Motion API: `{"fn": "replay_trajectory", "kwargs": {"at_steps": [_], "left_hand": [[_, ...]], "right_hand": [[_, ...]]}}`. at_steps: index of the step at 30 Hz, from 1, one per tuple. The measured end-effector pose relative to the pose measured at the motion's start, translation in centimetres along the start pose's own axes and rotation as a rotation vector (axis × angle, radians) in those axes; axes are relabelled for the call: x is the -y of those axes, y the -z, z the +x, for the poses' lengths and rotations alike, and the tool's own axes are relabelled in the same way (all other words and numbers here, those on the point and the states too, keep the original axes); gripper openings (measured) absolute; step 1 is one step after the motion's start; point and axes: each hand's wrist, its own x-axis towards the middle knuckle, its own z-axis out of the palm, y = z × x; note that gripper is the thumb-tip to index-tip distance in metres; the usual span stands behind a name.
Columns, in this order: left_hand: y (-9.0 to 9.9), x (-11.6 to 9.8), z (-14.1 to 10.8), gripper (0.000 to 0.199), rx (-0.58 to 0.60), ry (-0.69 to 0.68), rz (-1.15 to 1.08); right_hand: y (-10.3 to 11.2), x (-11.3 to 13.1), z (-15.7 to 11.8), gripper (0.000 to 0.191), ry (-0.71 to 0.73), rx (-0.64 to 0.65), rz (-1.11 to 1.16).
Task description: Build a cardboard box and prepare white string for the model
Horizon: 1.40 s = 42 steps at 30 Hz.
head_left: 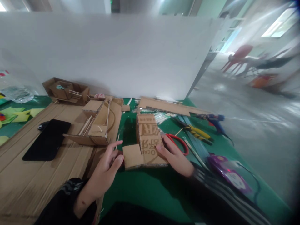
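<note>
A small cardboard box [150, 134] with printed characters sits on the green tabletop in front of me. A plain square cardboard flap [132, 155] juts out from its lower left side. My right hand [177, 156] grips the box's right edge, thumb on top, with the fingers partly hidden beside it. Just left of the flap, my left hand [109, 165] has its thumb and fingers apart and holds nothing. Red-handled scissors [181, 142] lie beyond my right fingers, their blades mostly hidden by the box.
A black phone [48, 140] lies on a large cardboard sheet [25, 184] at left, near cardboard constructions [93, 134]. Yellow-handled pliers [199, 132], a blue glue gun [214, 120] and a purple power strip [227, 172] occupy the right. A white panel [105, 56] stands behind.
</note>
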Motion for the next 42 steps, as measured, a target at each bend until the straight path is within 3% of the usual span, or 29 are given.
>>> {"fn": "replay_trajectory", "kwargs": {"at_steps": [12,21,29,42], "left_hand": [[0.6,0.9,-0.2,0.051,-0.062,0.002,0.048],[1.1,1.0,-0.2,0.052,-0.14,-0.018,0.012],[1.2,1.9,0.0,0.064,-0.185,-0.019,0.061],[1.3,2.2,0.0,0.06,-0.241,-0.022,0.155]], "right_hand": [[-1.0,-0.2,0.1,0.043,-0.028,-0.069,0.164],[-2.3,0.8,2.6,0.041,-0.014,-0.121,0.159],[-3.8,-0.2,4.1,0.032,0.015,-0.127,0.196],[-2.6,-0.6,3.5,0.035,0.025,-0.1,0.162]]}}
